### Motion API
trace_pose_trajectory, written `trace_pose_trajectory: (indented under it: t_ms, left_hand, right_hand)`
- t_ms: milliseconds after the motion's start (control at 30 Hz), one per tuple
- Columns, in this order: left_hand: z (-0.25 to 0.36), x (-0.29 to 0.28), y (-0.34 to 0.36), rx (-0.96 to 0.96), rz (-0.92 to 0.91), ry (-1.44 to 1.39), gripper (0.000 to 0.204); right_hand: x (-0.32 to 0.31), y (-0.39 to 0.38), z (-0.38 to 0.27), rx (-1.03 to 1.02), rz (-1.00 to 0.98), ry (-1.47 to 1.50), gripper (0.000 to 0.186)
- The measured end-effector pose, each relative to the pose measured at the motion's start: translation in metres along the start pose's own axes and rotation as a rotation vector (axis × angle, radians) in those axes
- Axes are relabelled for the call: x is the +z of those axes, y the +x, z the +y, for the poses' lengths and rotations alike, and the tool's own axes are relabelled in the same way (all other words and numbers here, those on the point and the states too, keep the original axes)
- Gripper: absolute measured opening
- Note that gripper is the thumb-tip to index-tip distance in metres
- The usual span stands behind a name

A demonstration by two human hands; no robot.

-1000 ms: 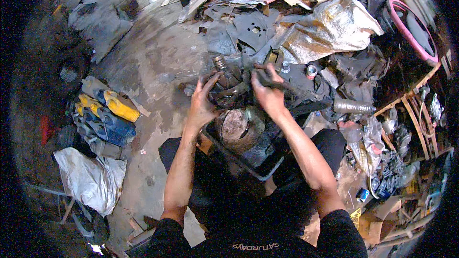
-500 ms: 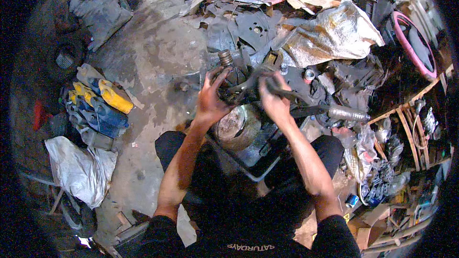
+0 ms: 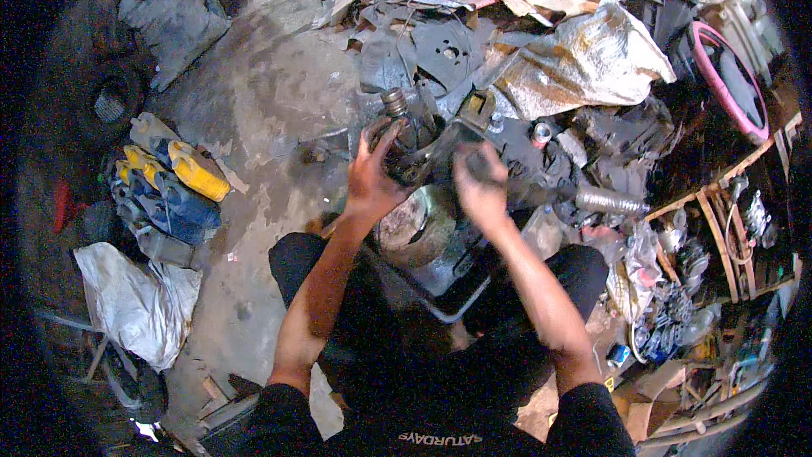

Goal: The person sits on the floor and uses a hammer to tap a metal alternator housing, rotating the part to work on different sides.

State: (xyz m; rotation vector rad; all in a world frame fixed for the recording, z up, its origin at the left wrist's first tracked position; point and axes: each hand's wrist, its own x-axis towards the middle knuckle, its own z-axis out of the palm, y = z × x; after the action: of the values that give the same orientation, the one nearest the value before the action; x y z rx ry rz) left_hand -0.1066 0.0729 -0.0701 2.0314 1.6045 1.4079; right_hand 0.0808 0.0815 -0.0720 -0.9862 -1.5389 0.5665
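My left hand (image 3: 372, 186) has its fingers curved around the near left side of a dark, greasy metal part (image 3: 416, 137). A ribbed metal cylinder (image 3: 393, 102) sticks up at its far left end. Just right of the part, my right hand (image 3: 482, 199) is closed and smeared by motion. Something dark shows at its fingers, too blurred to name. Below both hands, a round, stained metal piece (image 3: 403, 220) rests in a black-rimmed tray (image 3: 448, 315) between my knees.
Yellow-and-blue containers (image 3: 196, 171) and a white sack (image 3: 139, 305) lie to the left. Ahead are a silvery sheet (image 3: 575, 63) and a flat dark disc (image 3: 444, 52). A small can (image 3: 542, 134), a pink-rimmed ring (image 3: 709, 76) and a wooden frame (image 3: 715, 245) stand right.
My right hand has shifted slightly down and left, away from the dark part. The dark strip beside it no longer shows clearly. My left hand keeps its hold.
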Motion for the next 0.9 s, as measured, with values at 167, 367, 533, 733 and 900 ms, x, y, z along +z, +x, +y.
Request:
trace_pose_trajectory:
  t_ms: [167, 367, 533, 733, 900]
  left_hand:
    - [-0.003, 0.002, 0.004, 0.143, 0.029, -0.002, 0.088]
    - [0.018, 0.009, 0.005, 0.254, 0.045, 0.298, 0.073]
    - [0.005, 0.011, 0.008, 0.356, -0.115, 0.293, 0.058]
    - [-0.004, 0.003, 0.005, 0.367, -0.097, 0.162, 0.055]
    - [0.004, 0.001, 0.008, 0.41, -0.067, 0.201, 0.048]
  right_hand:
    - [0.0, -0.014, -0.017, -0.17, -0.132, -0.237, 0.011]
    - [-0.001, 0.002, 0.009, -0.082, 0.003, -0.184, 0.015]
    - [-0.017, 0.027, 0.01, 0.115, 0.121, -0.116, 0.027]
    - [-0.01, 0.016, 0.003, -0.009, -0.065, -0.157, 0.025]
    - [-0.005, 0.01, 0.003, -0.064, -0.101, -0.185, 0.023]
